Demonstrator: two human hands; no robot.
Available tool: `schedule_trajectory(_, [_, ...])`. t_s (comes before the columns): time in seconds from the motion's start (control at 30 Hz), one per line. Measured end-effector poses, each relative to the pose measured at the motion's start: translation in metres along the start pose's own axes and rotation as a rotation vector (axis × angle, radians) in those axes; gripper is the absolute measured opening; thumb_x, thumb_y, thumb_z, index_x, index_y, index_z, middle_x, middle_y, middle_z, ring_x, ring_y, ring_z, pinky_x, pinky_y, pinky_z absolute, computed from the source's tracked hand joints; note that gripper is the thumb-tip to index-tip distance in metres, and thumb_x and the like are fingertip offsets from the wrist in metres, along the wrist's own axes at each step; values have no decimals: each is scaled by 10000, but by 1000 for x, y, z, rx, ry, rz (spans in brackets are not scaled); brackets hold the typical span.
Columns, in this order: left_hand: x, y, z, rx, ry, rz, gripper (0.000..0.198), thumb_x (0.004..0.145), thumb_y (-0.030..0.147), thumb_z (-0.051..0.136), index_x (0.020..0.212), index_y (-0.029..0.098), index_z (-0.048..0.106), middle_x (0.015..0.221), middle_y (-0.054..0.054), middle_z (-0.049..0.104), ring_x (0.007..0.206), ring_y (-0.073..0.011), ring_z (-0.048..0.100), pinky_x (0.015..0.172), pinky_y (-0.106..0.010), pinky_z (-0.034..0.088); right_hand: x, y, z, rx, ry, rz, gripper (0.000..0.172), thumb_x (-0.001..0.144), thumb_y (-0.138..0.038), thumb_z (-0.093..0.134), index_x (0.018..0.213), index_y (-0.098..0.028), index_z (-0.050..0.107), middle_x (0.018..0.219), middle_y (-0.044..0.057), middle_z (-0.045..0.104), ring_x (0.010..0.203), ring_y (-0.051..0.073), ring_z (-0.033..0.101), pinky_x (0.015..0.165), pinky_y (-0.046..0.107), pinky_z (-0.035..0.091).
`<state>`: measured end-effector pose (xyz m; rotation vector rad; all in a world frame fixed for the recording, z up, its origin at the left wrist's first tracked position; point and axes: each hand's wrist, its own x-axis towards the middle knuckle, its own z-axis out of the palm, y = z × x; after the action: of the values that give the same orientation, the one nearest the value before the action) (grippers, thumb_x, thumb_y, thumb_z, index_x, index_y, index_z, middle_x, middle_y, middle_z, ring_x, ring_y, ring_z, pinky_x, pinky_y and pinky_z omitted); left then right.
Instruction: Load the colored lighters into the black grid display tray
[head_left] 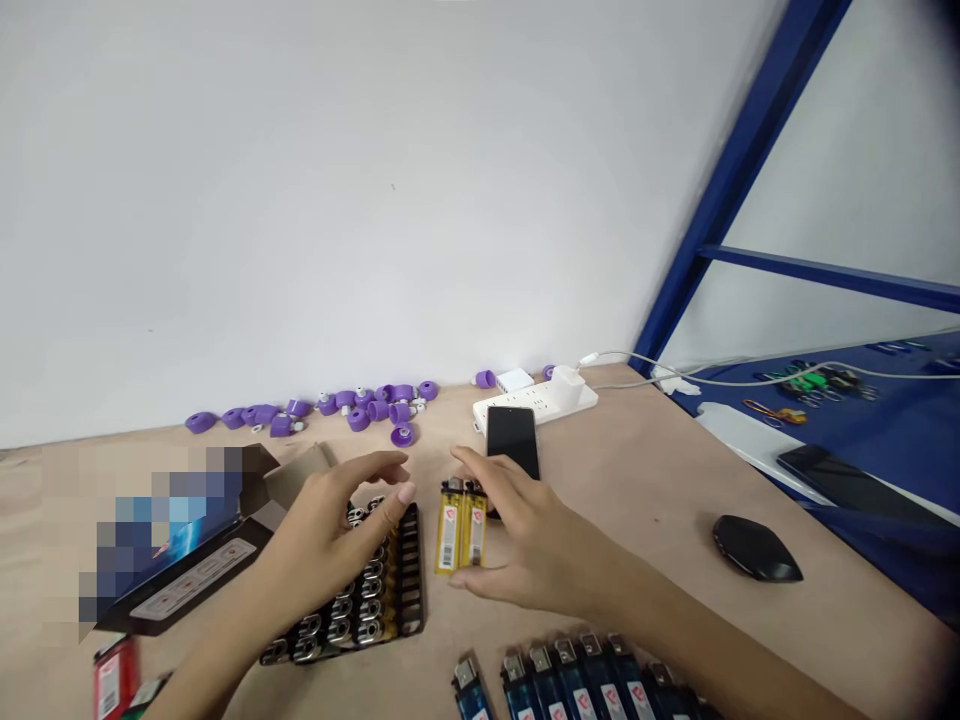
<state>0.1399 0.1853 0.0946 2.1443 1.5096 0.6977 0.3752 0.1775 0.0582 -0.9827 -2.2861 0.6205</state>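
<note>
My left hand hovers over a black tray of lighters, its thumb and fingers apart with nothing between them. The tray holds rows of lighters with metal tops and bare slots along its right side; my hand and forearm hide part of it. Two yellow lighters lie side by side on the table, right of the tray. My right hand curves around their right side, fingers apart. Its thumb is at their lower end and its index finger above their tops; whether it touches them I cannot tell.
Several blue lighters lie in front, a red lighter at lower left. An opened box stands left. Purple caps line the wall. A phone rests against a power strip; a black mouse is right.
</note>
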Motion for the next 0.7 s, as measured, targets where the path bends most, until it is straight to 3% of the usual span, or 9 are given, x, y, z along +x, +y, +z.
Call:
schedule_trajectory(0.13, [-3, 12, 4, -452, -40, -134, 463, 880, 483, 628, 1231, 184, 591, 957, -64, 736, 936, -249, 689, 799, -354, 571, 33, -11, 2, -28, 123, -244, 962, 791, -329, 816, 1508, -147, 201, 1401, 152, 512, 1327, 258, 425, 1110, 385, 403])
schedule_trajectory(0.27, [0, 10, 1, -648, -31, -206, 313, 808, 383, 731, 1038, 178, 670, 766, -11, 710, 700, -183, 661, 657, -284, 563, 62, -19, 7, -8, 213, -352, 829, 769, -308, 839, 1421, -146, 353, 1342, 141, 561, 1308, 240, 454, 1135, 401, 382])
schedule_trajectory(0.33, [3, 6, -1, -673, 33, -228, 286, 789, 374, 747, 977, 172, 675, 761, -16, 713, 672, -177, 648, 657, -291, 566, 73, -17, 10, 91, 242, -295, 761, 742, -293, 857, 1363, -189, 429, 1362, 116, 555, 1313, 240, 468, 1133, 426, 391])
schedule_trajectory(0.4, [5, 2, -3, -653, 62, -236, 289, 780, 375, 749, 969, 172, 666, 789, -24, 715, 683, -185, 649, 650, -299, 572, 81, -10, 13, 288, 228, -137, 688, 738, -267, 851, 1315, -218, 480, 1352, 98, 569, 1250, 240, 540, 1061, 435, 470])
schedule_trajectory(0.53, [10, -4, -2, -586, -26, -223, 215, 823, 369, 691, 926, 187, 638, 763, -2, 671, 717, -180, 634, 688, -307, 571, 89, 8, 16, 646, 58, 121, 314, 789, -223, 783, 1063, -173, 637, 1015, 56, 708, 901, 191, 681, 801, 339, 574])
schedule_trajectory(0.6, [11, -8, -2, -504, -48, -220, 208, 850, 388, 641, 898, 189, 612, 761, -3, 643, 744, -190, 631, 716, -328, 565, 91, 17, 19, 693, 38, 147, 129, 827, -204, 738, 921, -169, 658, 876, 22, 713, 801, 161, 678, 740, 294, 556])
schedule_trajectory(0.7, [12, -17, -3, -265, 64, -212, 233, 895, 418, 532, 915, 190, 575, 857, -35, 641, 815, -215, 635, 732, -352, 528, 93, 30, 29, 683, 113, 206, 80, 841, -180, 707, 870, -168, 633, 843, 15, 711, 782, 148, 678, 719, 266, 539])
